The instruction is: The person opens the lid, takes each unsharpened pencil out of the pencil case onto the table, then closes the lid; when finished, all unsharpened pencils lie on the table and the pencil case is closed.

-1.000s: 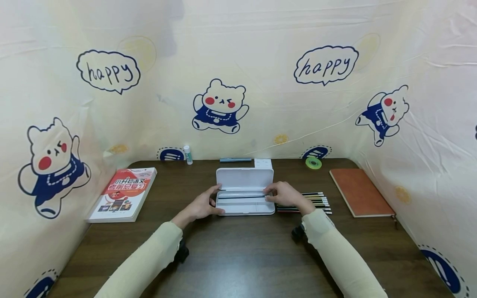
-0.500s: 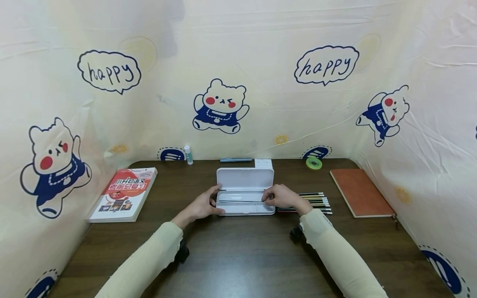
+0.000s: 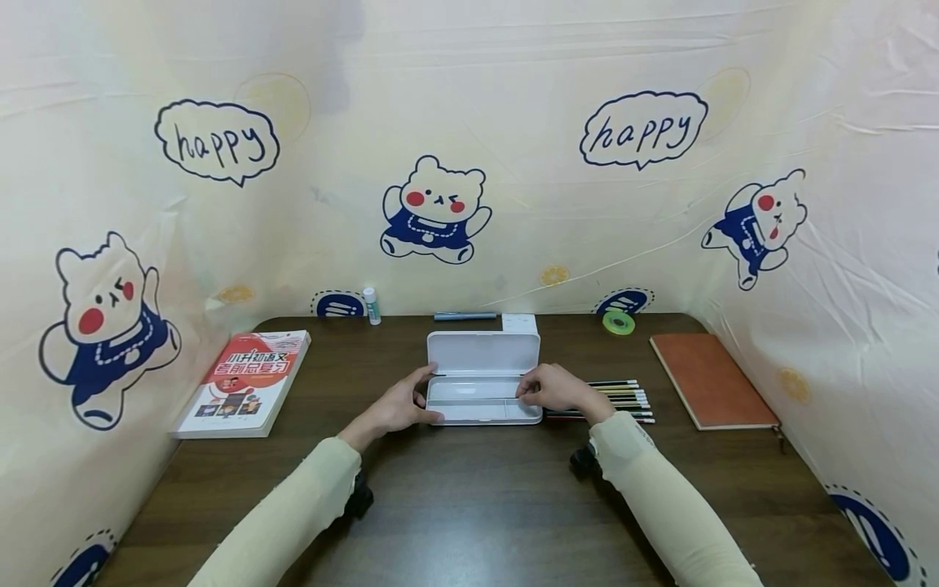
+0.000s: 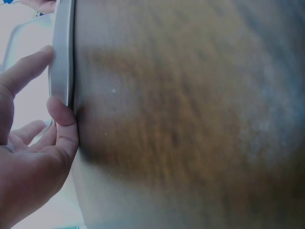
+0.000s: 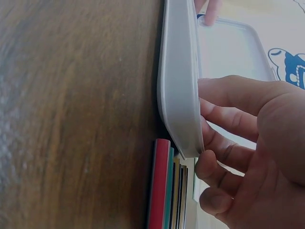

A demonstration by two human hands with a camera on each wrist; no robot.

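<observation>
A white pencil case (image 3: 482, 352) lies with its lid raised, its tray facing me. My left hand (image 3: 398, 404) grips its left end, thumb at the front corner and fingers spread toward the hinge; the left wrist view has the fingers against the case wall (image 4: 61, 57). My right hand (image 3: 555, 387) reaches over the right end, fingers curled, pinching a thin dark pencil (image 3: 477, 398) low in the tray along the divider. In the right wrist view, the case wall (image 5: 181, 81) hides the tips of the right thumb and forefinger.
Several pencils (image 3: 623, 395) lie right of the case, partly under my right hand. A book (image 3: 245, 379) is at left, a brown notebook (image 3: 711, 379) at right. Along the back are a glue stick (image 3: 372, 306), a blue pen-like item (image 3: 465, 315), a white block (image 3: 518, 323) and green tape (image 3: 618, 321).
The dark pencil has gone down from across the rear of the tray to beside the divider. My right hand has shifted slightly left and down with it; my left hand stays put.
</observation>
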